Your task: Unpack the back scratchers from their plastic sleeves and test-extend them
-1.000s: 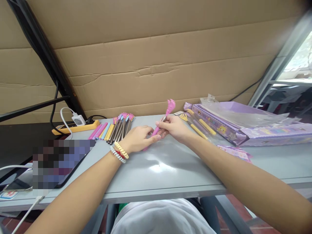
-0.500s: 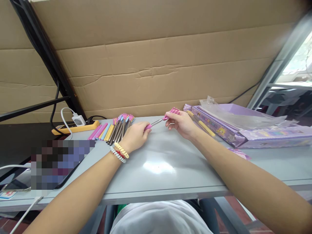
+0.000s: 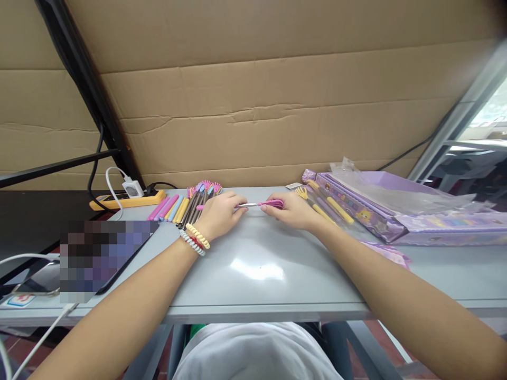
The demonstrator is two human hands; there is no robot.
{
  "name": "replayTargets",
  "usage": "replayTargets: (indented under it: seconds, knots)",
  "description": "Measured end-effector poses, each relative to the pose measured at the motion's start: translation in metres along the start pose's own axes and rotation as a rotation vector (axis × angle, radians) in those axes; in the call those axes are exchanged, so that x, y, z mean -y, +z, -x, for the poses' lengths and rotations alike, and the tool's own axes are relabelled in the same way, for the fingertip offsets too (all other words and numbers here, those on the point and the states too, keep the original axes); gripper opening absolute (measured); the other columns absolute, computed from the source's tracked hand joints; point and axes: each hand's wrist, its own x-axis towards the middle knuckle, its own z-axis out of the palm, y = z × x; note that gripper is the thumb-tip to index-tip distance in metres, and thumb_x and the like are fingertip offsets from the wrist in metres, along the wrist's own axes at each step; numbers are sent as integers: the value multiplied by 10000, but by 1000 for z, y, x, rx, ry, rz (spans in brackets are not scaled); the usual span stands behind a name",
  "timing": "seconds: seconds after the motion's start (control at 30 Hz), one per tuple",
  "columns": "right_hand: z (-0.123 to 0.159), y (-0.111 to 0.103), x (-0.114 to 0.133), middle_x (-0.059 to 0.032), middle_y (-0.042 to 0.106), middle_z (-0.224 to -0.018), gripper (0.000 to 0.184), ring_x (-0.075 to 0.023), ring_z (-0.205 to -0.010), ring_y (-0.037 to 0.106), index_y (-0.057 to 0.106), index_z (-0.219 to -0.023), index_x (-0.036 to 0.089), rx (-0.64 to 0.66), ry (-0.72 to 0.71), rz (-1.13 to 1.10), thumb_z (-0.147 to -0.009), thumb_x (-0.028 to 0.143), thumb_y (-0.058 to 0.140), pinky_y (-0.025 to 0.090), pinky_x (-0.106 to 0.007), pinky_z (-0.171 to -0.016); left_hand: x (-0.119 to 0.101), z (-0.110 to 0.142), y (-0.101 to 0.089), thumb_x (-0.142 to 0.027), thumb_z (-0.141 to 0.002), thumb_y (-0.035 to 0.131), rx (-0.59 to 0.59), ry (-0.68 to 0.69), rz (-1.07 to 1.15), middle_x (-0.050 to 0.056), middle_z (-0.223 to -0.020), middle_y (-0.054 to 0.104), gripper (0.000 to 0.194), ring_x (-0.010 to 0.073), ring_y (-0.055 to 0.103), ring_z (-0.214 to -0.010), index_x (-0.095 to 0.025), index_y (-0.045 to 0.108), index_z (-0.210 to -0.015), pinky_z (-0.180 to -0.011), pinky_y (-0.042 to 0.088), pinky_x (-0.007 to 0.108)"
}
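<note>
A pink back scratcher with a thin metal shaft [image 3: 250, 205] lies level between my hands, just above the table. My left hand [image 3: 223, 212] is closed round its handle end, and a pink tip pokes out to the left of the fingers. At the other end my right hand [image 3: 292, 210] pinches the pink claw-shaped head, which its fingers partly cover. Left of my left hand lies a group of similar scratchers [image 3: 204, 191] with pink and blue heads, beside a row of purple, blue and yellow handles [image 3: 169, 208].
Yellow-headed scratchers [image 3: 302, 193] lie right of my right hand. Behind them stands an open purple box [image 3: 362, 215] with clear plastic wrap [image 3: 400, 194] over it. At left are a yellow power strip [image 3: 152, 199], cables and a blurred-out screen [image 3: 114, 256]. Cardboard [image 3: 253, 137] backs the table.
My right hand has come down and in, and the scratcher has gone from tilted to level. Less of its shaft shows between my hands. My left hand has shifted slightly left.
</note>
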Motion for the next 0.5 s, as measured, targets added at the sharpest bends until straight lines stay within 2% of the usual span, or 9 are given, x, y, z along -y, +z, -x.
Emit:
replayTargets:
  seconds: [0.13, 0.23, 0.33, 0.5]
  knots:
    - [1, -2, -3, -10, 587, -660, 398, -116, -574, 473, 599, -735, 173, 41, 19, -8, -841, 543, 502, 308, -245, -555, -2, 1, -2, -348, -902, 506, 12, 7, -40, 61, -912, 666, 257, 194, 608, -835, -197, 696, -987, -718, 444, 306]
    - [1, -2, -5, -10, 582, -639, 425, -123, -578, 478, 593, -719, 178, 58, 14, 45, -858, 560, 470, 304, -247, -558, -3, 2, -2, -351, -905, 512, 16, 24, -70, 60, -912, 672, 257, 191, 613, -834, -202, 705, -986, -693, 434, 297]
    - [1, -1, -7, -5, 562, -606, 447, -125, -575, 467, 583, -703, 179, 80, -13, 99, -874, 566, 437, 304, -249, -565, -2, 1, -1, -298, -902, 515, 20, 51, -94, 59, -908, 680, 232, 195, 619, -832, -200, 709, -983, -691, 431, 304]
    - [1, 0, -6, -19, 587, -643, 485, -130, -594, 475, 571, -707, 171, 156, -21, 79, -893, 576, 379, 317, -254, -577, -3, -1, 2, -162, -880, 484, -4, 121, -135, 69, -922, 698, 245, 218, 633, -875, -189, 693, -1005, -788, 438, 360]
